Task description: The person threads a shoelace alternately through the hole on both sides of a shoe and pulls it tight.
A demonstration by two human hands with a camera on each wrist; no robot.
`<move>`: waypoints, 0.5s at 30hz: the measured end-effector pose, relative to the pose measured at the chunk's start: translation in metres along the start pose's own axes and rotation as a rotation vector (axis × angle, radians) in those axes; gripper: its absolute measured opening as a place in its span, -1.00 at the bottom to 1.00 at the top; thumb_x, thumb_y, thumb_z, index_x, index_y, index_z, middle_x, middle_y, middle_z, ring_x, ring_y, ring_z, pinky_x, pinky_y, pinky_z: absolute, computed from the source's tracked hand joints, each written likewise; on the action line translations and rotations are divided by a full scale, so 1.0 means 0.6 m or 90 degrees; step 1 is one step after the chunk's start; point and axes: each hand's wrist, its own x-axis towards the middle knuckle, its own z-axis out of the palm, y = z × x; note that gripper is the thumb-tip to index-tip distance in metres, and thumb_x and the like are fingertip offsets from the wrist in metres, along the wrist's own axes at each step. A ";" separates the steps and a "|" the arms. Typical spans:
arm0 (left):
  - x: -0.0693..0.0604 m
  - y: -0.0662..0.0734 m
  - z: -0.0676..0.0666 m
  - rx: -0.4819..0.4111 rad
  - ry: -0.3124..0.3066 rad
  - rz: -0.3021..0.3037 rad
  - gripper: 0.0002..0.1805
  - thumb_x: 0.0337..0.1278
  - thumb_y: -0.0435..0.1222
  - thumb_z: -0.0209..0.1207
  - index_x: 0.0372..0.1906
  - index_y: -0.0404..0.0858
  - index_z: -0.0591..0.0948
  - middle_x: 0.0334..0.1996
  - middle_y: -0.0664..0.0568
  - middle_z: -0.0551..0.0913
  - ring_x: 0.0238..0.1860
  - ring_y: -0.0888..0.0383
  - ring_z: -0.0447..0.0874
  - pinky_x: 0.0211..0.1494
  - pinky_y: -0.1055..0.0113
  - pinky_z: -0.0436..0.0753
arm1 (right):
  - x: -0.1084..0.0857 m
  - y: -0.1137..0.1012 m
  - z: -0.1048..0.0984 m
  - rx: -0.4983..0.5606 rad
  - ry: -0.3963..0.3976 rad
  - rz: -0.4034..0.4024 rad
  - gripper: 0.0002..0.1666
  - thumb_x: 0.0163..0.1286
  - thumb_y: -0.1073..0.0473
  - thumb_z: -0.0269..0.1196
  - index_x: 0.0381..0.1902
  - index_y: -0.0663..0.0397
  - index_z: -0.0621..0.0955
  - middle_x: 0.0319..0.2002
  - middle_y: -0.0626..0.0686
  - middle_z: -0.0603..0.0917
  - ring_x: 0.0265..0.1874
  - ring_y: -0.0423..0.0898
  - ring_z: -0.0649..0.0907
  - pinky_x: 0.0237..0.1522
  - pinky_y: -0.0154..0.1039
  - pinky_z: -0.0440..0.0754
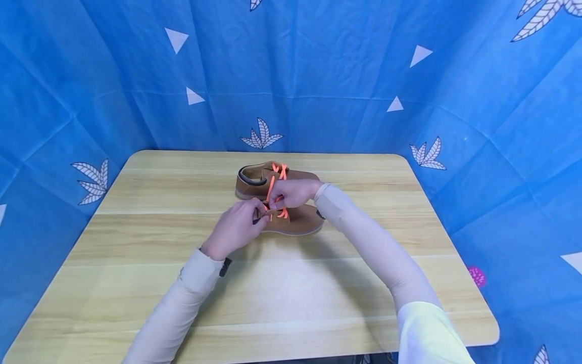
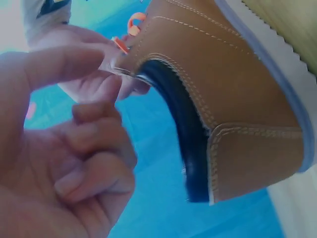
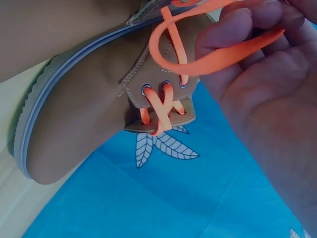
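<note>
Two brown shoes with orange laces lie side by side on the table, toes to the right. At the near shoe (image 1: 302, 220), my left hand (image 1: 237, 227) pinches the upper edge by the opening with thumb and forefinger. Its other fingers are curled, as the left wrist view shows. Just beside it my right hand (image 1: 293, 192) grips an orange shoelace (image 3: 223, 59), which loops out of the fingers. Hidden by the hand is which shoe that lace comes from. Behind stands the far shoe (image 1: 254, 189), its lace crossed through the eyelets.
Both shoes stand on a light wooden table (image 1: 150, 212), toward its back edge. A blue curtain (image 1: 295, 65) with white triangles and leaf prints hangs behind and at the sides. My forearms reach over the table from its front edge.
</note>
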 end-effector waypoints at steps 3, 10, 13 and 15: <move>-0.009 0.016 0.002 0.025 0.030 -0.008 -0.76 0.37 -0.16 0.26 -0.43 -0.15 0.63 -0.58 0.09 0.53 -0.57 0.16 0.44 -0.50 0.29 0.40 | -0.003 -0.001 0.001 0.001 0.003 0.014 -0.70 0.55 0.32 0.12 -0.43 0.09 0.63 -0.56 -0.16 0.43 -0.53 -0.25 0.38 -0.28 -0.38 0.38; -0.003 0.031 0.031 0.066 0.014 -0.013 -0.49 0.43 -0.05 0.23 -0.69 -0.07 0.43 -0.77 0.17 0.33 -0.72 0.19 0.37 -0.59 0.32 0.29 | -0.009 0.001 0.002 0.002 -0.001 0.047 -0.68 0.56 0.28 0.11 -0.45 0.06 0.63 -0.59 -0.16 0.43 -0.56 -0.23 0.39 -0.31 -0.37 0.36; -0.001 0.031 0.038 0.081 0.031 -0.023 -0.52 0.41 -0.15 0.22 -0.69 -0.08 0.42 -0.76 0.17 0.33 -0.73 0.18 0.38 -0.64 0.31 0.28 | -0.010 0.001 0.003 0.008 0.008 0.029 -0.67 0.57 0.28 0.11 -0.44 0.15 0.64 -0.59 -0.15 0.44 -0.55 -0.23 0.40 -0.29 -0.38 0.38; 0.000 0.030 0.040 0.086 0.043 -0.022 -0.55 0.38 -0.22 0.22 -0.69 -0.09 0.42 -0.75 0.16 0.34 -0.72 0.17 0.39 -0.64 0.29 0.28 | -0.017 0.002 0.004 0.021 0.042 0.021 -0.71 0.57 0.25 0.13 -0.36 0.15 0.71 -0.53 -0.12 0.53 -0.49 -0.22 0.46 -0.25 -0.37 0.43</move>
